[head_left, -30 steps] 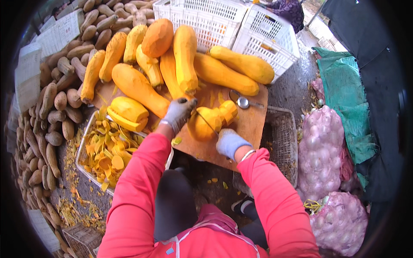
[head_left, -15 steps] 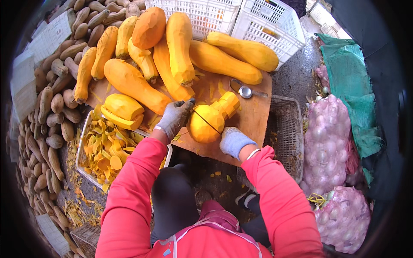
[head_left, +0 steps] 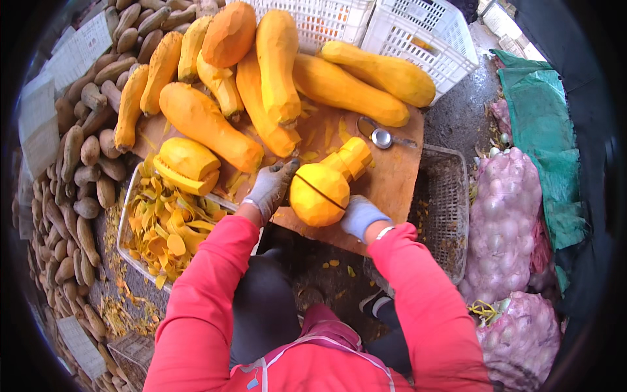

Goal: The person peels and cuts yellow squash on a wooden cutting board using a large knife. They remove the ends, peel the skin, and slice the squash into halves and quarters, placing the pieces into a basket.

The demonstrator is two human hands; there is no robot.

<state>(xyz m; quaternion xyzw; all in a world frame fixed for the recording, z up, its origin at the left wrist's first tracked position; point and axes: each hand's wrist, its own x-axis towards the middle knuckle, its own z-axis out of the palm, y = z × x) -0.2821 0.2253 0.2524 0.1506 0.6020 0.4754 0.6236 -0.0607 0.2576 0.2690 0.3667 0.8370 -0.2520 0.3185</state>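
Note:
A peeled squash [head_left: 304,204] with a rounded bulb and a narrower, faceted neck lies near the front edge of the brown board [head_left: 385,189]. Across its bulb runs the dark line of a knife blade [head_left: 321,190], sunk into the flesh. My gloved right hand [head_left: 360,217] is closed at the line's right end, around a handle it hides. At the other end my gloved left hand [head_left: 269,187] has its darkened fingertips pinched together on the blade's tip, beside the bulb. A peeler-like metal tool [head_left: 381,138] lies behind the squash's neck.
Several peeled squashes [head_left: 209,124] fill the board's back and left. A crate of peelings [head_left: 173,235] stands left of my knees, with unpeeled squashes [head_left: 85,189] heaped beyond. White crates [head_left: 418,39] stand behind, a dark crate [head_left: 450,215] and net sacks of onions [head_left: 499,222] to the right.
The view has shifted slightly, so most things sit a little farther right. Both hands remain at the two ends of the knife in the squash, with the blade showing as a thicker dark line.

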